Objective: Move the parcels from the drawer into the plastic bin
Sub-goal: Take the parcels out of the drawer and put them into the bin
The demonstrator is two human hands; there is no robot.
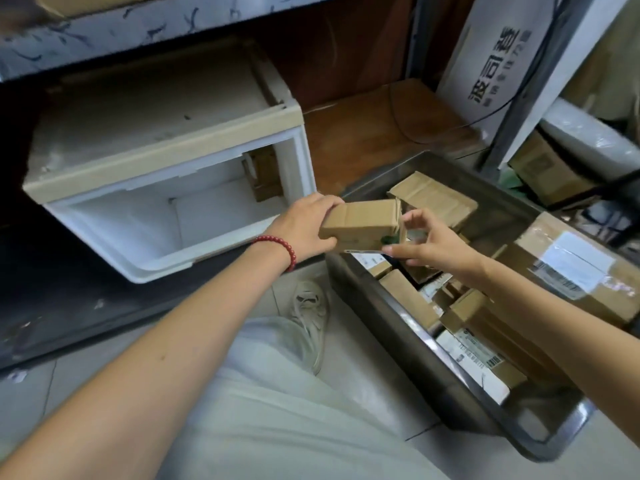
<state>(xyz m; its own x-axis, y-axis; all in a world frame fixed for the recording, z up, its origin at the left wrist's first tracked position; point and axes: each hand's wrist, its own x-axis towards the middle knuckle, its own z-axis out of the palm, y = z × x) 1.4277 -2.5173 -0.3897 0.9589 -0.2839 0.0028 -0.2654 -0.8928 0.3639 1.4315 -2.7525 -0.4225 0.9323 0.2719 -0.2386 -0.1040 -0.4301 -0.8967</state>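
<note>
Mid-transfer between the open drawer (166, 209) on the left, bare inside apart from something brown at its far right corner, and the dark plastic bin (377, 306) on the right, already crowded with parcels (433, 199). Holding one small brown parcel (360, 220) in the air just over the bin's near left rim, not yet set down. Left grip (304, 226) clamped round the parcel's left end; right grip (433, 244) at its right end with fingers curved and thumb under the lower edge, pinching or only steadying, cannot tell. Next, by judgement: carry further right, find a gap among the stacked boxes, lower and release. Around: a large taped box (571, 268) at the bin's right side, narrowing the room; a pale shoe (310, 317) on the floor between drawer and bin; a red bead bracelet (278, 249) on the left wrist.
</note>
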